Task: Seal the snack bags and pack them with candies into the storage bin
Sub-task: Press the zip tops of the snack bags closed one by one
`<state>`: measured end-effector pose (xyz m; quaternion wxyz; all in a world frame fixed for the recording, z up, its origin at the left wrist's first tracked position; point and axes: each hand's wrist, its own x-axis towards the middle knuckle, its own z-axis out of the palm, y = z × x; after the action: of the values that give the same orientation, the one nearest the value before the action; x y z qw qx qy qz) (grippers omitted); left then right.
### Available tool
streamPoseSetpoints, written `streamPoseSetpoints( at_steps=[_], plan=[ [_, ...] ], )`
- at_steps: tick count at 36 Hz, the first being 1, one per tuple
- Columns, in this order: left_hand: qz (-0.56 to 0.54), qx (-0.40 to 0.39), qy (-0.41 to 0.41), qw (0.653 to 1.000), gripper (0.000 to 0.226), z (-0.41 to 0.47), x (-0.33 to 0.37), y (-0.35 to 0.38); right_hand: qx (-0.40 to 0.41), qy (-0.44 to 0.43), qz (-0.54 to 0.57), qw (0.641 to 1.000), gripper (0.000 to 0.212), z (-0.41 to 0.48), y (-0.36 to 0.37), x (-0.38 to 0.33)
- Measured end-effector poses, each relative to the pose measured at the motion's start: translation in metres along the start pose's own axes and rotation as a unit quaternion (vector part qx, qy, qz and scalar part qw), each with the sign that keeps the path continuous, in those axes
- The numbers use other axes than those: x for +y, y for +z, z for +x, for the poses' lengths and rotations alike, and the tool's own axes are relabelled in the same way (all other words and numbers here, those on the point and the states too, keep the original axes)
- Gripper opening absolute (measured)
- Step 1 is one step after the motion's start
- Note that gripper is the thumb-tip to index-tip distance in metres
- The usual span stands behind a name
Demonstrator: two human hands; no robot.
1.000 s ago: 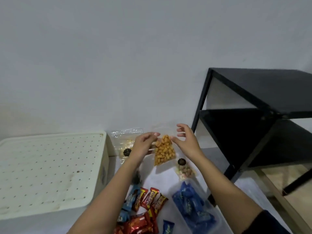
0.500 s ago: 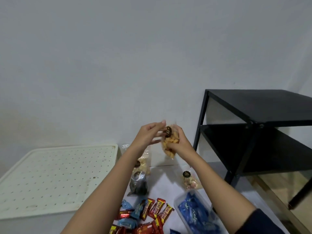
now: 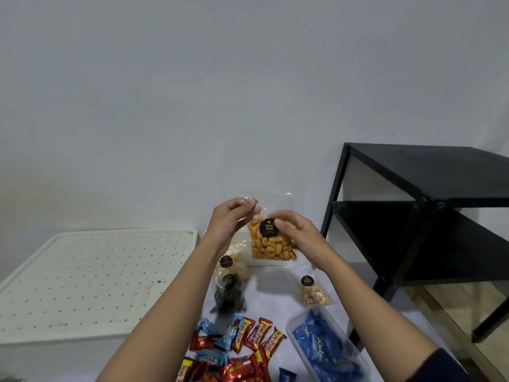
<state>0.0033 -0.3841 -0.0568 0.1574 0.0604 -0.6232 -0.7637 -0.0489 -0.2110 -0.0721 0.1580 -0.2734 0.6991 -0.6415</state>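
Observation:
I hold a clear snack bag (image 3: 271, 245) of orange puffs with a black label up above the table. My left hand (image 3: 230, 220) pinches the bag's top left corner. My right hand (image 3: 296, 230) grips its right side, thumb by the label. Below lie a pale snack bag (image 3: 231, 261), a dark snack bag (image 3: 228, 297) and a small bag of mixed pieces (image 3: 312, 292). Red and blue wrapped candies (image 3: 242, 343) are heaped at the front. The white storage bin (image 3: 91, 282) with its perforated lid on stands at the left.
A clear plastic tub (image 3: 327, 351) of blue-wrapped candies sits at the front right of the white table. A black metal shelf unit (image 3: 418, 216) stands to the right against the wall, over a wooden floor.
The orange snack bag has turned from bunched between both hands to hanging flat with its label facing me. My left hand now pinches its top corner.

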Motion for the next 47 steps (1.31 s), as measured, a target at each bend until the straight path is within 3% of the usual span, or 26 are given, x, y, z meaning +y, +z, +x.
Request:
streamPoseSetpoints(
  at_steps=[3, 6, 14, 28, 33, 40, 47],
  plan=[
    [0.038, -0.005, 0.033, 0.999, 0.010, -0.001, 0.003, 0.002, 0.080, -0.041, 0.037, 0.995, 0.010, 0.006, -0.003, -0.008],
    [0.047, -0.005, 0.055, 0.997, 0.010, -0.002, 0.006, 0.003, 0.107, -0.059, 0.049, 0.991, 0.010, 0.010, -0.004, -0.016],
    [0.056, -0.005, 0.071, 0.996, 0.023, -0.005, 0.015, 0.002, 0.112, -0.061, 0.055, 0.990, 0.025, 0.010, 0.000, -0.027],
    [0.040, 0.069, 0.147, 0.986, 0.025, -0.004, 0.018, 0.008, 0.120, -0.063, 0.020, 0.991, 0.026, 0.017, 0.005, -0.048],
    [0.070, 0.046, 0.164, 0.983, 0.024, -0.003, 0.021, 0.006, 0.122, -0.068, 0.012, 0.990, 0.008, 0.018, 0.004, -0.050],
    [0.112, -0.027, 0.143, 0.983, 0.021, -0.002, 0.024, -0.004, 0.101, -0.099, -0.070, 0.987, 0.006, 0.021, -0.008, -0.057],
    [0.127, -0.022, 0.140, 0.982, 0.016, -0.001, 0.027, -0.002, 0.115, -0.120, -0.128, 0.978, 0.007, 0.025, -0.008, -0.057]
  ],
)
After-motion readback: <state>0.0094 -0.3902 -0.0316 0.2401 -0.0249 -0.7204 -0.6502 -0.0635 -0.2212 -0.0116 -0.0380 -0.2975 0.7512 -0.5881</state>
